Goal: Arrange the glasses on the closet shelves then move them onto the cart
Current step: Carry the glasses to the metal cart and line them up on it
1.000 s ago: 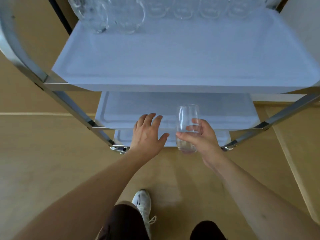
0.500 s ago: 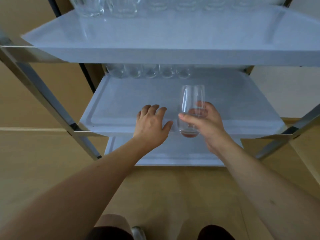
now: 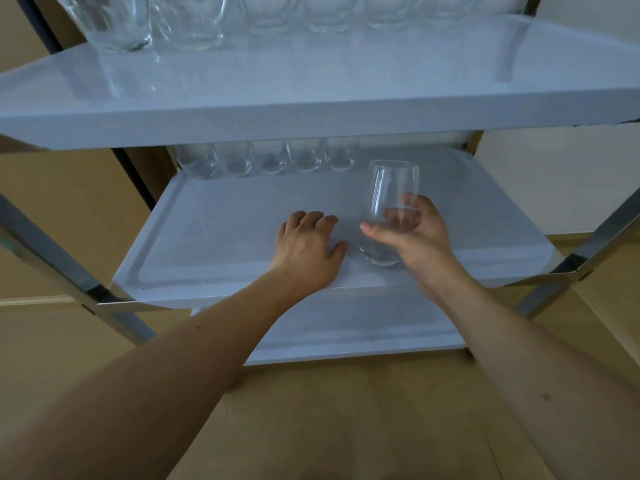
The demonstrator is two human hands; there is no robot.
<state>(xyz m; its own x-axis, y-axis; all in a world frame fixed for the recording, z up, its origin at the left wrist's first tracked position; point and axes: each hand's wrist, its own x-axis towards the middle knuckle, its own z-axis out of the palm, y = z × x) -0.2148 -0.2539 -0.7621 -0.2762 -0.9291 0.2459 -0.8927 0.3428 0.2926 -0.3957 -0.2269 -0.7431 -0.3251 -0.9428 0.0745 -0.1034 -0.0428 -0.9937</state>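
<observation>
My right hand [image 3: 420, 242] grips a clear tumbler [image 3: 389, 199] around its lower half, upright, just above the front part of the cart's middle tray [image 3: 207, 237]. Beside it, my left hand [image 3: 306, 249] rests palm down on that tray with its fingers bent at the tips and nothing in it. Several glasses [image 3: 266, 159] stand in a row along the back of the middle tray. More glasses [image 3: 194, 19] line the back of the top tray [image 3: 311, 84].
The cart has steel legs [image 3: 52, 258] at the left and right [image 3: 599, 233], and a bottom tray [image 3: 346, 330] below. Wooden floor [image 3: 346, 417] lies under my arms. A white wall [image 3: 554, 181] is behind on the right.
The view has dropped level with the middle tray. My right hand has carried the glass forward over that tray, and my left hand has moved onto the tray surface.
</observation>
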